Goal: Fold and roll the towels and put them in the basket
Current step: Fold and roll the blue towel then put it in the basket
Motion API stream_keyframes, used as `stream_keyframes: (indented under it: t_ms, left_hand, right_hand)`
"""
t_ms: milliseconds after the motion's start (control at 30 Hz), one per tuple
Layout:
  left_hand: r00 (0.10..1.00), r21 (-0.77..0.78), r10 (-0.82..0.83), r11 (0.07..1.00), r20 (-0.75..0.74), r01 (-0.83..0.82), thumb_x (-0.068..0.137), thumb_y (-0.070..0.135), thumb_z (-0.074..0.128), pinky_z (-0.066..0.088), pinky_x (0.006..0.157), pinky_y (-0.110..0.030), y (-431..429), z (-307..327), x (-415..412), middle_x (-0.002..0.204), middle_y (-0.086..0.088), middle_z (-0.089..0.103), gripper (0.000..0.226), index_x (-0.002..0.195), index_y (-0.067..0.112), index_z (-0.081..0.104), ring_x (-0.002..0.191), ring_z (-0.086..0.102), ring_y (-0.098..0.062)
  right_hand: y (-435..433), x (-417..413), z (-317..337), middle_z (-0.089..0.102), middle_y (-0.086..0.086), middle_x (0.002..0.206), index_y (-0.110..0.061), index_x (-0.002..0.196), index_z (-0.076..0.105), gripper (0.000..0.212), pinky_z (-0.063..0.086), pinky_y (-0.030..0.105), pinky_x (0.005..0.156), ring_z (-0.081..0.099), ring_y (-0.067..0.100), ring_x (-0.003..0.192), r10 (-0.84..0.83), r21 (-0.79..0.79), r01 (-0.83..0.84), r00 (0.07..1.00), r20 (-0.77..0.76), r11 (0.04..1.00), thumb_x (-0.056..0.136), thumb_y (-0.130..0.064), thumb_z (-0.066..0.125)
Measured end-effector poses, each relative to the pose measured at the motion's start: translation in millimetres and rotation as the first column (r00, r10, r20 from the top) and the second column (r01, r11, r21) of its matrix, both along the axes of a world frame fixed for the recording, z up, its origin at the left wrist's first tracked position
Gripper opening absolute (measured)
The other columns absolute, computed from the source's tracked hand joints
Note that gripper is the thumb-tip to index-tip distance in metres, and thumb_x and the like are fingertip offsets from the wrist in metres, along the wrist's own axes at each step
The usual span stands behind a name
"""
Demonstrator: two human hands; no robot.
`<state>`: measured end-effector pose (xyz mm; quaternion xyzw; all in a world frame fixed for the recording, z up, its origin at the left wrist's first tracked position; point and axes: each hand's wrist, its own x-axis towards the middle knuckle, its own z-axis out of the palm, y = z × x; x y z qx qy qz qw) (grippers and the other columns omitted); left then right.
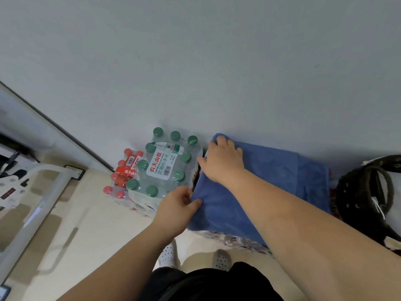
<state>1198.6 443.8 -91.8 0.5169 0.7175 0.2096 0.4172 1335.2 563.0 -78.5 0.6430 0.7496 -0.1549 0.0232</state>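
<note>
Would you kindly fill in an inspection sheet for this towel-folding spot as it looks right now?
Surface: the blue towel is spread flat over a patterned support against the wall; what the support is cannot be told.
Job's things: one blue towel, laid flat, not rolled; a dark basket stands to its right.
Clutter: a green-capped bottle pack on the floor beside the towel; a red-capped bottle pack beyond it.
Grippers: left hand pinches the towel's near left corner; right hand grips its far left corner.
Cables: nothing seen.
Surroundings: pale wall, beige floor, white metal frame at left.
</note>
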Motion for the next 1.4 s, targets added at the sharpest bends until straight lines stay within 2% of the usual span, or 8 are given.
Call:
stream_keyframes:
  t_ms: [133, 300, 567, 733, 900, 1133, 1267, 1400]
  left_hand:
    - [0.997, -0.071, -0.058, 0.996, 0.042, 0.061, 0.084, 0.024, 0.069, 0.041, 0.059, -0.03, 8.1, -5.1, -21.1, 0.055, 0.006, 0.055, 0.017, 0.077, 0.02, 0.055, 0.056, 0.05, -0.011]
    - [0.997, -0.068, -0.079, 0.995, -0.002, 0.079, 0.078, 0.021, 0.074, 0.051, 0.064, -0.034, 20.7, -7.3, -60.7, 0.06, 0.004, 0.061, 0.012, 0.077, 0.019, 0.062, 0.06, 0.057, -0.016]
    - [0.982, -0.003, -0.147, 0.989, -0.118, 0.148, 0.082, 0.021, 0.071, 0.053, 0.068, -0.034, 38.5, -8.2, -143.8, 0.069, 0.005, 0.062, 0.014, 0.076, 0.024, 0.059, 0.07, 0.06, -0.015]
    - [0.983, -0.007, -0.138, 0.99, -0.123, 0.138, 0.081, 0.025, 0.073, 0.055, 0.07, -0.04, 46.3, -13.1, -185.6, 0.07, 0.001, 0.065, 0.014, 0.083, 0.02, 0.061, 0.072, 0.063, -0.019]
    - [0.989, 0.004, -0.086, 0.996, -0.119, 0.088, 0.083, 0.021, 0.072, 0.051, 0.06, -0.029, 50.8, -12.6, -220.8, 0.069, 0.001, 0.065, 0.01, 0.082, 0.019, 0.062, 0.067, 0.062, -0.015]
    - [0.987, -0.083, -0.132, 0.989, -0.097, 0.124, 0.081, 0.036, 0.073, 0.055, 0.065, -0.03, 53.1, -18.6, -239.7, 0.077, 0.008, 0.068, 0.023, 0.095, 0.027, 0.057, 0.071, 0.064, -0.009]
    - [0.981, 0.102, -0.11, 0.987, -0.16, 0.127, 0.074, 0.048, 0.072, 0.055, 0.081, -0.038, 57.4, -19.9, -226.4, 0.105, 0.006, 0.062, 0.043, 0.109, 0.033, 0.053, 0.093, 0.061, -0.017]
    - [0.919, 0.287, -0.217, 0.904, -0.331, 0.317, 0.08, 0.045, 0.07, 0.046, 0.089, -0.036, 56.4, -5.9, -189.3, 0.115, -0.001, 0.059, 0.047, 0.118, 0.022, 0.058, 0.105, 0.054, -0.022]
  right_hand:
    - [-1.4, -19.8, 1.4, 0.029, 0.005, 0.154, -0.009, 0.147, 0.037, 0.067, 0.035, 0.052, 0.105, 0.034, 0.031, 0.135, -0.082, 0.017, 0.083, 0.993, -0.084, 0.996, 0.097, -0.054, 0.042]
    - [0.6, -66.5, 1.7, 0.009, 0.002, 0.166, -0.008, 0.157, 0.017, 0.077, 0.029, 0.053, 0.115, 0.023, 0.027, 0.147, -0.168, -0.026, 0.166, 0.972, -0.166, 0.986, 0.098, -0.049, 0.044]
    - [9.2, -150.9, -7.7, -0.012, -0.005, 0.167, -0.012, 0.159, -0.001, 0.088, 0.008, 0.055, 0.122, 0.001, 0.021, 0.153, -0.215, -0.071, 0.204, 0.944, -0.248, 0.976, 0.097, -0.055, 0.044]
    - [17.3, -193.4, -16.1, -0.015, -0.005, 0.166, -0.014, 0.159, -0.005, 0.087, 0.0, 0.057, 0.122, -0.007, 0.02, 0.153, -0.202, -0.105, 0.183, 0.954, -0.22, 0.978, 0.098, -0.058, 0.04]
    - [21.2, -225.5, -23.2, -0.016, -0.007, 0.166, -0.015, 0.159, -0.005, 0.087, -0.005, 0.057, 0.121, -0.01, 0.019, 0.153, -0.128, -0.084, 0.112, 0.967, -0.221, 0.99, 0.098, -0.06, 0.038]
    - [15.7, -217.9, -26.6, -0.015, -0.004, 0.166, -0.026, 0.159, -0.001, 0.077, -0.009, 0.051, 0.122, -0.017, 0.02, 0.152, -0.008, -0.059, -0.007, 0.97, -0.245, 0.998, 0.1, -0.061, 0.033]
    - [-3.8, -176.7, -25.8, -0.012, -0.003, 0.167, -0.026, 0.159, -0.001, 0.073, -0.01, 0.045, 0.123, -0.017, 0.018, 0.152, -0.046, 0.066, 0.061, 0.978, -0.202, 0.996, 0.101, -0.059, 0.028]
    - [-33.8, -107.5, -35.2, -0.006, 0.004, 0.167, -0.018, 0.16, 0.0, 0.081, -0.012, 0.046, 0.122, -0.015, 0.021, 0.153, -0.334, 0.116, 0.349, 0.933, -0.135, 0.93, 0.096, -0.065, 0.015]
